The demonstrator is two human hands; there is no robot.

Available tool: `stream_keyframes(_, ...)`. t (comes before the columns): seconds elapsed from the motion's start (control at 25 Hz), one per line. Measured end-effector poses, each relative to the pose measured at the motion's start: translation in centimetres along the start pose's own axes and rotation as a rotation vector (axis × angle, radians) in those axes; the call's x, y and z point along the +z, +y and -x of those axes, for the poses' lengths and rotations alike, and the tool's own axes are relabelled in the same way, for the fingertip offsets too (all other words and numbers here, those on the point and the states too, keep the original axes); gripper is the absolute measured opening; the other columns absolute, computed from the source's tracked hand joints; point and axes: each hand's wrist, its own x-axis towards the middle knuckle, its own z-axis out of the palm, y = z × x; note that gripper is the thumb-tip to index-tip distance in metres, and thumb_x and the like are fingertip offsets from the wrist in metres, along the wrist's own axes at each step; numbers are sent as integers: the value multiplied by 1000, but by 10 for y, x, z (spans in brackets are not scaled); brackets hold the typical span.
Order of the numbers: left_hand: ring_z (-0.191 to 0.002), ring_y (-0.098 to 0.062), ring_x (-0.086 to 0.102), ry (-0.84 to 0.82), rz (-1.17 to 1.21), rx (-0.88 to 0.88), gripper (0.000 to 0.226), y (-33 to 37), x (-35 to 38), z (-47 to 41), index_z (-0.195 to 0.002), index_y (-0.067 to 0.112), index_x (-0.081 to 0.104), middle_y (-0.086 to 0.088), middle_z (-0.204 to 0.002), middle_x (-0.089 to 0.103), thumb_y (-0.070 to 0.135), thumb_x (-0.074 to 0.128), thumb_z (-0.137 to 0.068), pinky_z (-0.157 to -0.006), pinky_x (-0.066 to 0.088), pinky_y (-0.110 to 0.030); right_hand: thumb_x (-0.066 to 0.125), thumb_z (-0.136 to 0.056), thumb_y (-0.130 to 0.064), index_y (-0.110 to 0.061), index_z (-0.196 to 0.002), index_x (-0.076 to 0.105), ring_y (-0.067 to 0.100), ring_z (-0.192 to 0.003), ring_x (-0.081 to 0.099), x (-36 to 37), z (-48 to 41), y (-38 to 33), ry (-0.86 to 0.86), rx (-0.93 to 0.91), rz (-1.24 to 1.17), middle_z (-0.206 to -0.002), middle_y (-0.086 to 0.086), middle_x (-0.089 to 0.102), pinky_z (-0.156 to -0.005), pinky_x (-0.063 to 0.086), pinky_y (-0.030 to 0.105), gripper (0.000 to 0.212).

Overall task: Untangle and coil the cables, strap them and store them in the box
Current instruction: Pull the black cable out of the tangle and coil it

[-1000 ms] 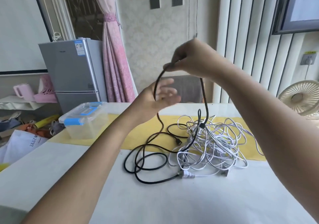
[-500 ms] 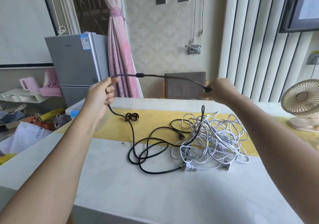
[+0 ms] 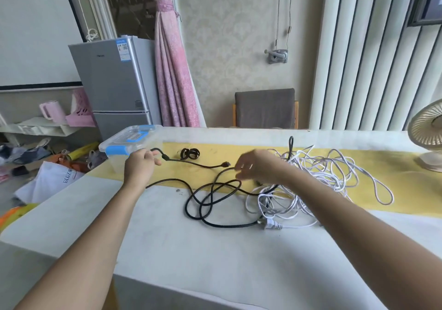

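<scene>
Two arms are all that shows of the person, and both are bare along their whole visible length. The left forearm (image 3: 95,233) is slim and smooth, narrowing to the wrist. Its left hand (image 3: 141,166) shows its back, with the knuckles faintly marked and short fingers (image 3: 155,162). The right forearm (image 3: 346,221) looks much thicker where it nears the camera. The right hand (image 3: 258,168) is blurred. Its fingers (image 3: 242,167) are smeared, so nails and finer detail cannot be made out.
</scene>
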Motion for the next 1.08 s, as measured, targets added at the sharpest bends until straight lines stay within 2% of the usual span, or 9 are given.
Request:
stream_keyframes(0.08, -114, -37, 47, 38, -358, 95, 41, 1, 2, 10, -131, 4, 49, -19, -128, 55, 6, 42, -91, -95, 38, -40, 72, -79, -37, -17, -111, 64, 19, -93, 59, 30, 19, -3, -147, -32, 161, -108, 2, 65, -75, 46, 28, 38)
stream_keyframes(0.16, -125, -32, 42, -51, -363, 389, 45, 15, 11, 32, -135, 5, 45, -14, -135, 50, 12, 51, -91, -105, 30, -36, 71, -79, -41, -19, -119, 58, 20, -104, 52, 49, 36, 0, -146, -128, 268, -117, 1, 55, -76, 42, 29, 47)
stream_keyframes(0.28, -107, -1, 50, -640, -203, 597, 43, 40, 31, 89, -118, 25, 60, 14, -116, 57, 45, 69, -80, -89, 36, -16, 62, -84, -48, -17, -117, 53, 17, -98, 50, 55, 57, 13, 39, -359, 210, -112, -1, 52, -71, 31, 21, 46)
stream_keyframes(0.36, -91, 1, 50, -846, -321, 644, 37, 35, 45, 113, -98, 28, 61, 16, -100, 55, 54, 70, -73, -79, 39, -16, 56, -84, -55, -19, -100, 57, 15, -86, 52, 54, 68, 26, 38, -425, 265, -96, -4, 56, -69, 24, 15, 39)
stream_keyframes(0.52, -85, -20, 57, -605, -448, 680, 33, 11, 48, 109, -79, 11, 60, -2, -84, 57, 37, 48, -96, -74, 41, -33, 52, -76, -31, -23, -71, 55, 22, -75, 58, 51, 69, 51, 88, -363, 382, -75, -3, 57, -79, 44, 29, 9)
stream_keyframes(0.64, -86, -29, 62, -403, -501, 447, 25, 6, 38, 88, -80, 12, 54, -6, -82, 63, 29, 45, -97, -70, 44, -33, 52, -74, -17, -24, -97, 56, 21, -103, 54, 35, 67, 64, 105, -200, 405, -105, -2, 57, -89, 39, 31, 24)
stream_keyframes(0.76, -112, -30, 53, -509, -721, 293, 33, 22, 34, 85, -116, 9, 47, -9, -116, 55, 22, 57, -88, -91, 40, -33, 56, -73, -5, -19, -111, 55, 22, -104, 54, 12, 73, 79, 146, -43, 274, -112, 1, 54, -82, 40, 29, 40)
stream_keyframes(0.92, -130, -21, 34, -416, -592, 680, 57, 62, 52, 126, -140, 15, 32, -3, -140, 38, 17, 54, -88, -104, 23, -27, 53, -73, 4, -13, -115, 50, 20, -95, 52, -5, 79, 98, 270, 126, 207, -115, 3, 55, -68, 29, 25, 45)
stream_keyframes(1.08, -107, -15, 53, -579, -397, 772, 34, 83, 89, 173, -111, 17, 56, 2, -113, 58, 40, 62, -86, -84, 37, -26, 61, -77, -6, -14, -109, 52, 22, -94, 53, -6, 81, 108, 303, 114, 159, -108, 2, 56, -68, 27, 24, 34)
